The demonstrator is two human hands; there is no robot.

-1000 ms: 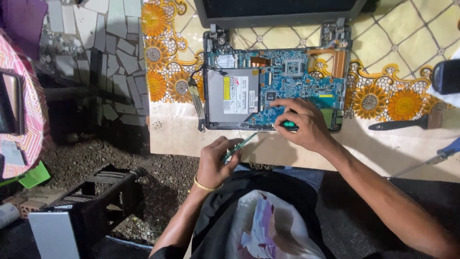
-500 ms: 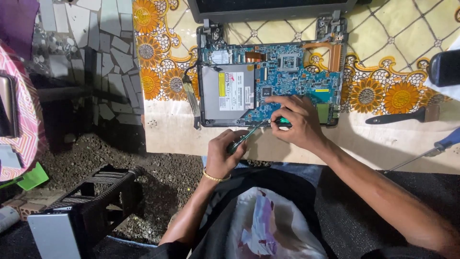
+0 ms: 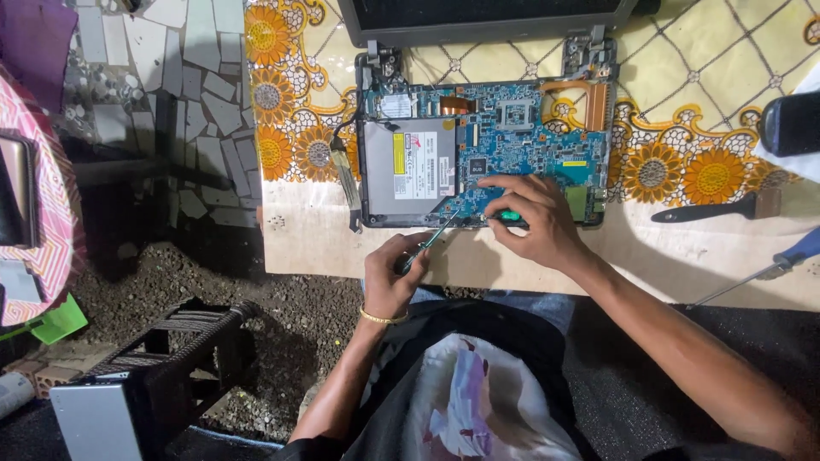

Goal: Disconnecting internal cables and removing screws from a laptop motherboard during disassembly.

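An opened laptop base (image 3: 487, 154) lies on a sunflower-patterned tablecloth (image 3: 683, 94), showing a blue circuit board and a grey metal drive (image 3: 408, 171). My right hand (image 3: 530, 218) rests on the board's front edge, gripping a green-handled screwdriver (image 3: 511, 218). My left hand (image 3: 400, 273) is just below the table's front edge, holding thin metal tweezers (image 3: 434, 236) whose tip points up at the board's lower edge. A gold bangle sits on my left wrist.
A black-handled brush (image 3: 713, 209) and a blue-handled screwdriver (image 3: 769, 265) lie at the right of the table. A black cylinder (image 3: 790, 124) is at the far right. The laptop screen (image 3: 487, 17) lies at the back. A black crate (image 3: 162, 358) stands on gravel at lower left.
My left hand has risen toward the laptop's front edge with the tweezers. My right hand stays on the board with the screwdriver.
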